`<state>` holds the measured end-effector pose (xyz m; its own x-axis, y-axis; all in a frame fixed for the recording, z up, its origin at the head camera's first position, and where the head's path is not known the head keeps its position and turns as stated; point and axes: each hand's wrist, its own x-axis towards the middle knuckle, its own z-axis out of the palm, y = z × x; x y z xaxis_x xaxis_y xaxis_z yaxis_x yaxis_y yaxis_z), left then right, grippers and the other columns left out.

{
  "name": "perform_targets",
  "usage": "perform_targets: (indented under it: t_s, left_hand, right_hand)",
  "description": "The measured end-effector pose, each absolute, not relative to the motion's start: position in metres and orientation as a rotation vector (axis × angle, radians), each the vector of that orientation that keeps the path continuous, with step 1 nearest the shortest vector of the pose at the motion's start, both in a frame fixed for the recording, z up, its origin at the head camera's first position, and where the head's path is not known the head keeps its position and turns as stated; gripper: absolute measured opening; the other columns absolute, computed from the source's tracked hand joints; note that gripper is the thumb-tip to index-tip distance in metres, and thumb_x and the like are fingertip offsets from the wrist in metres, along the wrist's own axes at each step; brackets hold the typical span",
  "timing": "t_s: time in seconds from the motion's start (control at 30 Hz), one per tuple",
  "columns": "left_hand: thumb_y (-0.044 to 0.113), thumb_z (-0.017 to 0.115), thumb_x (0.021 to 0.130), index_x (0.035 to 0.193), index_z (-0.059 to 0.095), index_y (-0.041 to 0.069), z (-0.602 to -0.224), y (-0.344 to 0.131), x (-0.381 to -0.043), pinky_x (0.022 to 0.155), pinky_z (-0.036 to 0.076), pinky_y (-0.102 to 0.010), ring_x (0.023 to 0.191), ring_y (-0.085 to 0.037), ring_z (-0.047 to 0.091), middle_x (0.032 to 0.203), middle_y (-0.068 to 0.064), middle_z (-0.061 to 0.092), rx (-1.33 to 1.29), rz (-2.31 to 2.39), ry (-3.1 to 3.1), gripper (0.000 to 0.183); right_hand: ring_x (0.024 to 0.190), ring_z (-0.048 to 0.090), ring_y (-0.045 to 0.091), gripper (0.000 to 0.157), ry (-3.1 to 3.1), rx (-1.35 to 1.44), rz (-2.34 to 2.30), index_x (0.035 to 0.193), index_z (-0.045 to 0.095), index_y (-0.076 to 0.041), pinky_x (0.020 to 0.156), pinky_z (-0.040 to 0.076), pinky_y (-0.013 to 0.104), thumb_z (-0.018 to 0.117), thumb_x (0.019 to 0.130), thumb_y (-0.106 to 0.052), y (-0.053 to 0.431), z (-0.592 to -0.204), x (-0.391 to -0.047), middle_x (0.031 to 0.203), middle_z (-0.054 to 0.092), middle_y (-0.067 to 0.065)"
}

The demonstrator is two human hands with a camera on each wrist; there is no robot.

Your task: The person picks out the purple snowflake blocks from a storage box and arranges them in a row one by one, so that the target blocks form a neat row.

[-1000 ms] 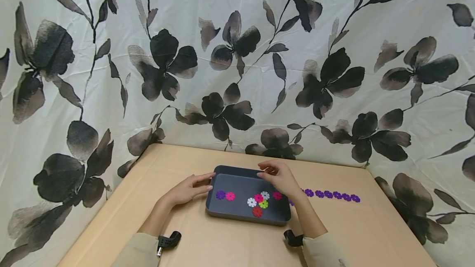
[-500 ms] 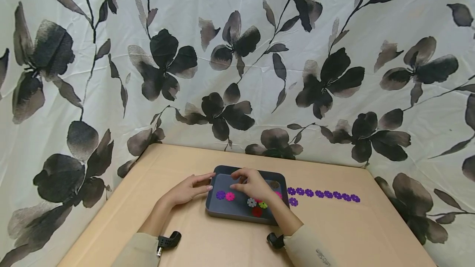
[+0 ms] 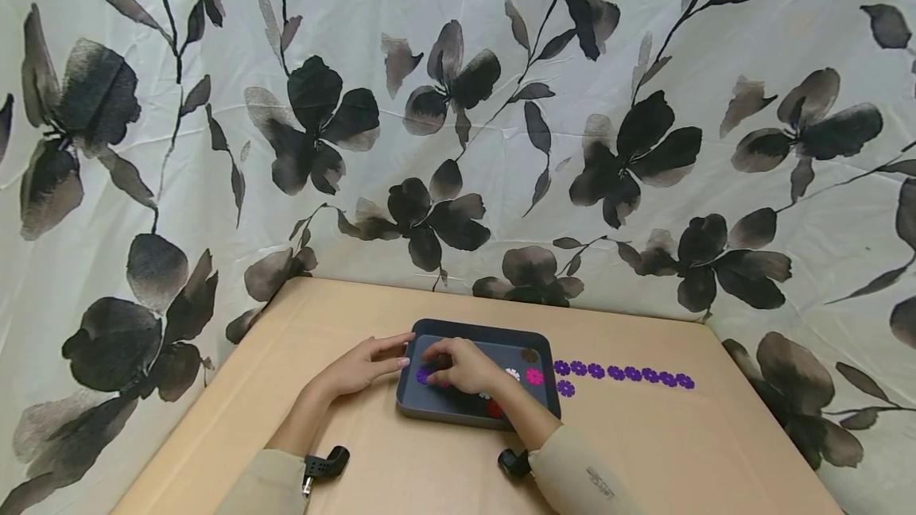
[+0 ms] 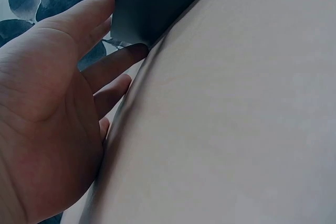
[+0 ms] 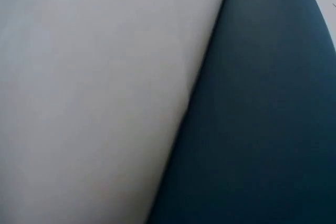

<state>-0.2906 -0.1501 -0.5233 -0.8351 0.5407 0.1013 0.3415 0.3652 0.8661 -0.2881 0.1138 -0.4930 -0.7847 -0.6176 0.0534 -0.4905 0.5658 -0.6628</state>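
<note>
In the head view my left hand [image 3: 366,366] rests with extended fingers against the left side of a dark grey tray [image 3: 475,421]. The left wrist view has its fingertips right at the tray's edge [image 4: 152,9]. My right hand [image 3: 461,366] reaches into the tray, fingers bent downward. Its fingertips are right at a purple flower-shaped disc [image 3: 423,376]; I cannot tell whether they pinch it. Under that hand a pink disc is mostly hidden. Further right in the tray lie a red disc [image 3: 495,409], a white one [image 3: 512,373], a pink one [image 3: 534,377] and a brown one [image 3: 529,355].
A row of several purple flower discs [image 3: 633,375] runs rightward from the tray on the tan table [image 3: 401,467]. One more purple disc [image 3: 565,389] sits below the row's left end. Floral cloth [image 3: 529,181] hangs behind the table.
My right hand has moved left across the tray, from its right rim to the purple disc at the left. A brown disc shows where the hand was. The left hand has stayed put.
</note>
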Motion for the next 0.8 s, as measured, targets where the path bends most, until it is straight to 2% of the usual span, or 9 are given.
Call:
perform_targets:
  t_s: [0.1, 0.17, 0.27, 0.37, 0.53, 0.63, 0.8]
  left_hand:
    - [0.037, 0.065, 0.104, 0.156, 0.050, 0.018, -0.523, -0.150, -0.291, 0.128, 0.012, -0.068, 0.153, -0.034, 0.038, 0.159, -0.007, 0.051, 0.801, 1.460, 2.430, 0.058]
    - [0.038, 0.065, 0.104, 0.156, 0.050, 0.018, -0.523, -0.150, -0.292, 0.128, 0.006, -0.069, 0.153, -0.034, 0.037, 0.159, -0.006, 0.051, 0.797, 1.454, 2.445, 0.058]
    - [0.038, 0.064, 0.104, 0.156, 0.050, 0.019, -0.524, -0.151, -0.292, 0.127, -0.002, -0.070, 0.154, -0.034, 0.037, 0.160, -0.006, 0.050, 0.795, 1.443, 2.464, 0.057]
    - [0.037, 0.064, 0.104, 0.156, 0.050, 0.019, -0.524, -0.152, -0.292, 0.126, -0.006, -0.070, 0.154, -0.033, 0.037, 0.160, -0.006, 0.049, 0.798, 1.444, 2.460, 0.057]
    - [0.038, 0.065, 0.104, 0.156, 0.050, 0.020, -0.525, -0.152, -0.292, 0.127, -0.002, -0.070, 0.155, -0.034, 0.035, 0.160, -0.005, 0.049, 0.778, 1.457, 2.453, 0.057]
    - [0.039, 0.065, 0.103, 0.156, 0.051, 0.020, -0.525, -0.152, -0.292, 0.128, 0.005, -0.069, 0.154, -0.034, 0.035, 0.159, -0.004, 0.051, 0.773, 1.458, 2.451, 0.058]
    - [0.040, 0.065, 0.103, 0.156, 0.050, 0.021, -0.525, -0.152, -0.292, 0.128, 0.002, -0.069, 0.154, -0.033, 0.036, 0.160, -0.004, 0.050, 0.789, 1.433, 2.463, 0.058]
  right_hand:
    - [0.082, 0.058, 0.010, 0.032, 2.620, -0.949, -0.976, 0.123, 0.076, -0.008, 0.069, 0.048, 0.020, 0.081, 0.092, -0.014, 0.112, -0.495, -0.290, 0.105, 0.072, 0.006]
    - [0.083, 0.058, 0.011, 0.031, 2.636, -0.969, -0.946, 0.121, 0.076, -0.009, 0.071, 0.048, 0.019, 0.082, 0.091, -0.015, 0.110, -0.496, -0.292, 0.104, 0.072, 0.004]
    - [0.087, 0.059, 0.011, 0.029, 2.662, -0.997, -0.911, 0.118, 0.077, -0.009, 0.074, 0.050, 0.020, 0.083, 0.090, -0.015, 0.107, -0.496, -0.292, 0.105, 0.073, 0.002]
    - [0.090, 0.061, 0.011, 0.026, 2.688, -1.015, -0.874, 0.113, 0.078, -0.009, 0.078, 0.053, 0.021, 0.084, 0.089, -0.013, 0.102, -0.495, -0.290, 0.105, 0.073, 0.002]
    - [0.083, 0.062, 0.010, 0.016, 2.717, -1.001, -0.858, 0.100, 0.078, -0.010, 0.074, 0.051, 0.019, 0.085, 0.086, -0.009, 0.097, -0.495, -0.289, 0.097, 0.072, 0.003]
    - [0.079, 0.057, 0.007, 0.011, 2.717, -0.977, -0.878, 0.093, 0.076, -0.011, 0.071, 0.048, 0.017, 0.085, 0.086, -0.009, 0.098, -0.495, -0.289, 0.091, 0.068, 0.000]
    - [0.075, 0.057, 0.001, 0.010, 2.686, -0.943, -0.954, 0.089, 0.077, -0.010, 0.068, 0.051, 0.016, 0.086, 0.085, -0.008, 0.101, -0.495, -0.289, 0.089, 0.064, -0.001]
